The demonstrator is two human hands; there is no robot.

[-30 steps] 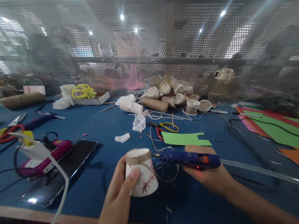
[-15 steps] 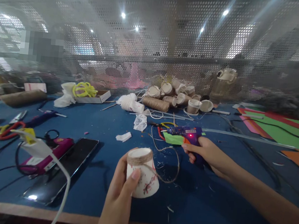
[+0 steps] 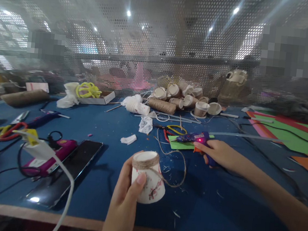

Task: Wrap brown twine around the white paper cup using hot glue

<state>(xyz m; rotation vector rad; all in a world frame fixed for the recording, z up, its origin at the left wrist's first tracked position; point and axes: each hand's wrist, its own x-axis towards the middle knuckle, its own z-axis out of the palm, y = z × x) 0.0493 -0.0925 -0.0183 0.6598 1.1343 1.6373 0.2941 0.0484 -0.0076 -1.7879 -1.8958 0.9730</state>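
Note:
My left hand (image 3: 129, 189) is closed around a white paper cup (image 3: 152, 189) with a floral print, its thumb pressed on the side. Twine (image 3: 146, 162) is wound round the cup's upper end, and a loose length loops out to the right over the blue tabletop. On the right, my right hand (image 3: 213, 152) has its fingers round the handle of a blue glue gun (image 3: 195, 137) with a lit red light. The gun's nozzle points left, over a green paper piece (image 3: 180, 144). A clear glue stick runs from its rear.
A phone (image 3: 66, 172), a magenta power strip (image 3: 54, 156) and scissors (image 3: 7, 130) lie at left. Wrapped cups (image 3: 189, 100) and a twine roll (image 3: 162, 105) stand at the back. Coloured sheets (image 3: 290, 137) and cables are at right, before a perforated screen (image 3: 149, 46).
My right hand has shifted slightly to the right, and the glue gun now sits lower over the green paper. My left hand holds the cup much as before.

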